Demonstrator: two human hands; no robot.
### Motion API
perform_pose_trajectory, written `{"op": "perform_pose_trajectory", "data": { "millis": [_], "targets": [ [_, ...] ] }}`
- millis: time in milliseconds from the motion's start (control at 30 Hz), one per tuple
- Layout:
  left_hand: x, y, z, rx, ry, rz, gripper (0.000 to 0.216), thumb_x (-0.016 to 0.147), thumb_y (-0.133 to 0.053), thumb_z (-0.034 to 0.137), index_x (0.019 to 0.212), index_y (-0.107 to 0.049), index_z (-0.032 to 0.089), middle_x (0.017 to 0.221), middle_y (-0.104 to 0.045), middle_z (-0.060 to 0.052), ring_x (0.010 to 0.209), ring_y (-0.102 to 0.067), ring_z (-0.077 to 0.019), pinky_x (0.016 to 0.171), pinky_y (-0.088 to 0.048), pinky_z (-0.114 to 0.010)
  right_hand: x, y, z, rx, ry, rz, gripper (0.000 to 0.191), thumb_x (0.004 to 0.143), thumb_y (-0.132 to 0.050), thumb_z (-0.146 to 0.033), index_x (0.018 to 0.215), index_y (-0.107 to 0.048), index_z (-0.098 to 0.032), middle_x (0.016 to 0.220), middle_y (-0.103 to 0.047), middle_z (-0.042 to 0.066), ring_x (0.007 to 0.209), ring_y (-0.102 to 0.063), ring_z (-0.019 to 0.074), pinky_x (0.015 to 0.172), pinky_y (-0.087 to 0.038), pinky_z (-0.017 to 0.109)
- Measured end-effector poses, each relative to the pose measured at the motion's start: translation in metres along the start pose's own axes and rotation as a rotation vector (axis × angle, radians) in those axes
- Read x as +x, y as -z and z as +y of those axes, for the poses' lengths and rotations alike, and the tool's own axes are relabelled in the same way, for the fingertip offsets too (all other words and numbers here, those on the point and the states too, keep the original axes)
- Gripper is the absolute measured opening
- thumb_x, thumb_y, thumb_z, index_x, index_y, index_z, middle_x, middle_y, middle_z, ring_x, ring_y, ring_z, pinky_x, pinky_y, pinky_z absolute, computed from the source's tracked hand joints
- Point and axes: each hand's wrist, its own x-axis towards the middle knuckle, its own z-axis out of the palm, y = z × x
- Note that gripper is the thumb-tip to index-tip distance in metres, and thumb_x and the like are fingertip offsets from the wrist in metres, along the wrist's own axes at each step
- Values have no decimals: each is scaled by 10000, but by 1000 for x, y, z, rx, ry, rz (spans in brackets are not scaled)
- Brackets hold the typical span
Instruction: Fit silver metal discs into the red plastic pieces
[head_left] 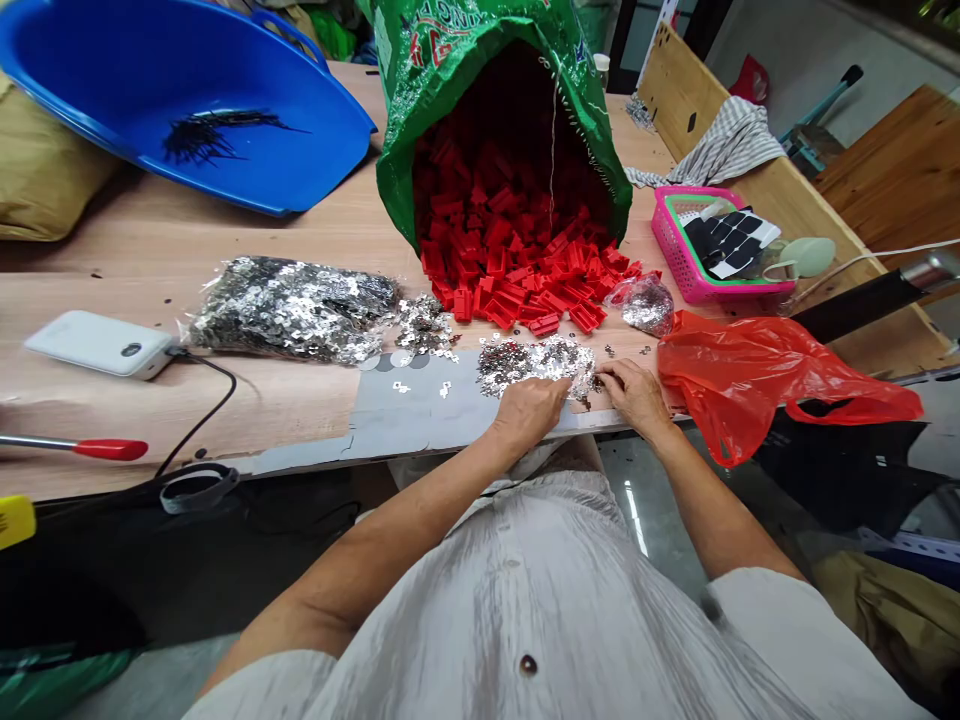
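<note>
Table edge (420,445) running beneath left hand (529,410) and right hand (634,393), narrow gap parting them, both curling at metal pieces (504,368), grips unclear, sack (401,175) holding red parts (510,265)

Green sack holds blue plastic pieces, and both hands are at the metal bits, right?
Not blue: the head view shows red plastic pieces in the green sack. The left hand and right hand are indeed at the metal bits.
</note>
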Motion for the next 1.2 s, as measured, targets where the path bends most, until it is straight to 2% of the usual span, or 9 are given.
{"op": "perform_pose_trajectory", "data": {
  "millis": [67, 267, 400, 600, 767, 867, 1033, 1200],
  "targets": [
    [11, 2, 5, -5, 12, -14, 282, 928, -443, 214, 1126, -641, 246, 906, -743, -82, 851, -689, -222, 675, -459, -279, -1, 1, -2, -10, -19, 13, 173, 932, -510, -222, 1017, -660, -222, 1032, -710, 55, 955, -640, 213, 844, -443, 336],
    [35, -1, 23, -41, -52, -103, 291, 906, -499, 269, 1171, -618, 268, 916, -747, -91, 849, -697, -250, 696, -470, -307, -8, 5, -8, -48, -65, -24, 112, 881, -598, -279, 961, -645, -217, 893, -710, 32, 770, -626, 193, 713, -418, 306],
    [43, -6, 27, -42, -54, -138, 278, 928, -446, 236, 1123, -644, 254, 911, -742, -102, 846, -698, -252, 708, -469, -320, -8, 6, -4, -29, -57, -38, 107, 898, -563, -262, 918, -659, -219, 851, -710, 28, 756, -626, 192, 702, -415, 302],
    [46, -5, 25, -46, -42, -145, 258, 907, -465, 203, 1059, -670, 238, 914, -737, -103, 888, -689, -261, 716, -468, -320, -9, 9, 6, 64, -70, 3, 226, 958, -458, -290, 938, -667, -207, 924, -715, 63, 862, -643, 210, 772, -448, 313],
    [47, -5, 25, -54, -23, -148, 243, 899, -477, 210, 1033, -679, 235, 910, -736, -102, 880, -688, -255, 720, -468, -315, -17, 14, 4, 63, -76, -58, 127, 872, -612, -301, 955, -658, -217, 885, -701, 35, 748, -620, 182, 714, -449, 300],
    [47, -7, 24, -57, -13, -146, 237, 888, -488, 209, 1027, -679, 230, 901, -736, -106, 872, -689, -263, 710, -470, -320, -20, 13, 3, 39, -56, -86, 104, 849, -634, -263, 940, -661, -221, 900, -696, 30, 770, -615, 181, 714, -446, 298],
    [44, -6, 24, -60, -14, -138, 233, 892, -493, 213, 1041, -671, 227, 909, -736, -105, 877, -688, -251, 721, -471, -314, -19, 7, 8, 32, -39, -54, 93, 876, -575, -242, 901, -662, -221, 901, -681, 49, 853, -613, 204, 785, -456, 323],
    [43, -5, 25, -67, -18, -120, 223, 897, -492, 201, 1034, -665, 230, 922, -739, -104, 870, -692, -249, 710, -473, -312, -14, 6, 6, 20, -37, 30, 102, 888, -533, -233, 902, -630, -206, 882, -635, 66, 793, -589, 202, 738, -464, 316]
  ]
}}
